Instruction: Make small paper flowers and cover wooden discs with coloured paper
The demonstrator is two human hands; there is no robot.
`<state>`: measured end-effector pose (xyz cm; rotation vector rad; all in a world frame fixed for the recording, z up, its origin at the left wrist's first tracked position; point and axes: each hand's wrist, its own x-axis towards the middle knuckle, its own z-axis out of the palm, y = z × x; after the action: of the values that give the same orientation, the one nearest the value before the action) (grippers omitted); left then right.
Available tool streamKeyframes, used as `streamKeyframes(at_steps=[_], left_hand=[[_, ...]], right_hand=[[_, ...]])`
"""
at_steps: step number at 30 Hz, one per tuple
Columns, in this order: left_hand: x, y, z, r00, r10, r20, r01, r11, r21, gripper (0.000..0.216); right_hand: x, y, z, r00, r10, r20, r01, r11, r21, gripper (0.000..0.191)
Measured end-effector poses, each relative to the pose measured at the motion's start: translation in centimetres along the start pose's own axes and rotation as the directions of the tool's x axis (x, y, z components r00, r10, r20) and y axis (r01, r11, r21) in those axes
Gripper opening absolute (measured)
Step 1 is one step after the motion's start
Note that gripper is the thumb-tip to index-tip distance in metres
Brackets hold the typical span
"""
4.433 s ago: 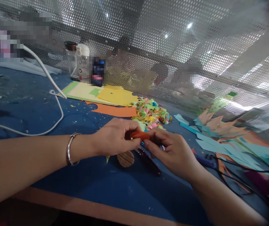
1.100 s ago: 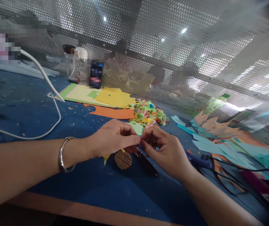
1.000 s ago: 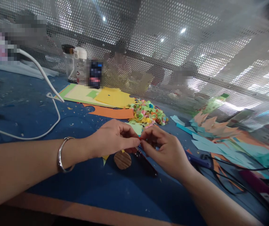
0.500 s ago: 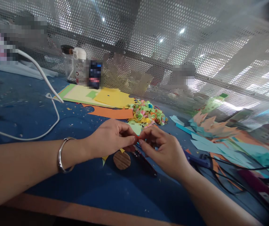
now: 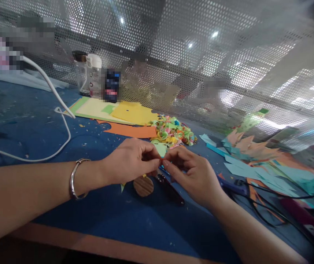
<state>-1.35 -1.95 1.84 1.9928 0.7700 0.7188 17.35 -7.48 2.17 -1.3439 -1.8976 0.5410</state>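
Observation:
My left hand (image 5: 130,161), with a silver bangle at its wrist, is closed in a pinch over the middle of the blue table. Its fingertips meet those of my right hand (image 5: 192,175), which is pinched as well. Between them shows a tiny sliver of a red paper piece (image 5: 161,160), mostly covered by the fingers. A round brown disc with a wood-like grain (image 5: 143,186) lies below my left fingers. Beside it, under the right hand, rests a slim dark tool (image 5: 173,191), partly hidden. Pale green paper (image 5: 161,149) lies just behind the fingertips.
A heap of colourful paper scraps (image 5: 173,131) sits beyond the hands, beside an orange strip (image 5: 132,130) and yellow sheets (image 5: 135,113). Bottles (image 5: 94,77) and a phone (image 5: 112,86) stand by the perforated screen. Blue paper (image 5: 255,176), a blue-handled tool (image 5: 232,186) and cables are right; a white cable (image 5: 67,132) curves left.
Both hands stay pinched together in almost the same place, and less of the red piece shows between the fingertips. The whole view has shifted slightly.

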Motion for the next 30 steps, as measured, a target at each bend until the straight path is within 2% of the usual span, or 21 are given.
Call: streamKeyframes(at_steps=[7,13,17,21,26,30], left_hand=[[0.5,-0.6,0.3,0.981,-0.117,0.154,0.149,0.965,-0.217,0.013],[0.7,-1.0,0.1,0.968,-0.093,0.235,0.177,0.913,-0.368,0.028],[0.7,-1.0,-0.1,0.958,-0.074,0.276,0.181,0.905,-0.385,0.026],[0.9,-1.1,-0.3,0.964,-0.022,0.266,0.119,0.928,-0.353,0.023],[0.9,-1.2,-0.7,0.897,0.034,0.441,0.204,0.854,-0.479,0.026],[0.9,-1.1,-1.3,0.881,0.045,0.471,0.184,0.885,-0.429,0.030]], right_hand=[[0.0,0.1,-0.1,1.000,0.009,0.007,-0.009,1.000,0.024,0.010],[0.1,-0.3,-0.4,0.998,0.035,0.045,-0.039,0.993,0.113,0.013],[0.2,-0.6,-0.6,0.994,0.069,0.081,-0.085,0.974,0.212,0.015],[0.1,-0.3,-0.6,0.988,0.112,0.110,-0.142,0.938,0.317,0.016],[0.0,0.3,-0.5,0.974,0.167,0.153,-0.220,0.855,0.470,0.018],[0.0,0.5,-0.4,0.968,0.172,0.185,-0.243,0.837,0.490,0.017]])
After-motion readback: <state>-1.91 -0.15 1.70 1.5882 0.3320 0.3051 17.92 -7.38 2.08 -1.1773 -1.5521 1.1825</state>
